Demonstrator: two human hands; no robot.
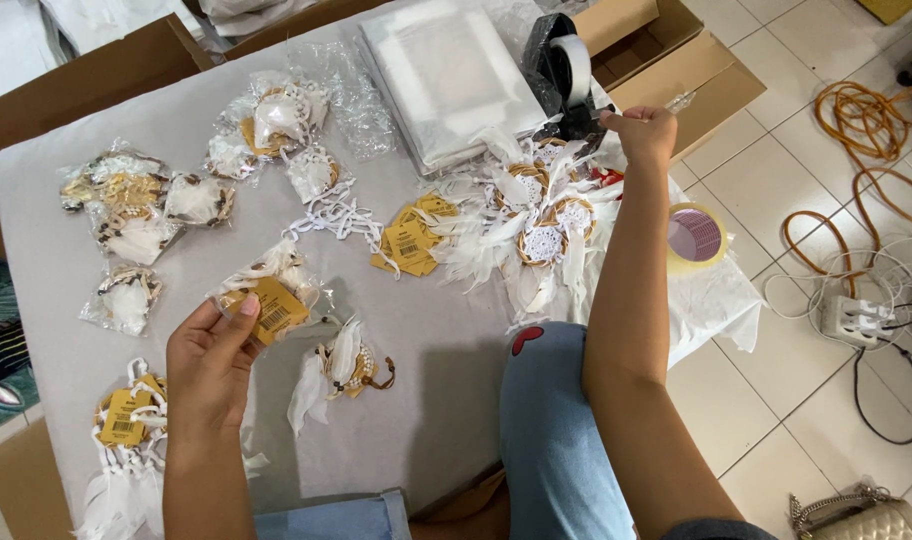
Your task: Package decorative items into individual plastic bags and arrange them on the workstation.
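Note:
My left hand [211, 360] grips a clear plastic packet [271, 292] holding a white feather ornament and a yellow tag, low over the grey table [446, 360]. My right hand [639, 130] reaches far across the table, its fingers pinched on a strip of clear tape at the black tape dispenser [561, 70]. Below that arm lies a pile of white feather dreamcatchers [536, 225] with yellow tags [411, 240]. An unbagged feather ornament [341, 370] lies just right of my left hand.
Several bagged ornaments [126, 205] lie at the table's left and back. A stack of clear white bags [446, 70] sits at the back. A tape roll [696, 237] rests at the right edge. Cardboard boxes [676, 70], orange cable [866, 120] and a power strip [856, 320] surround the table.

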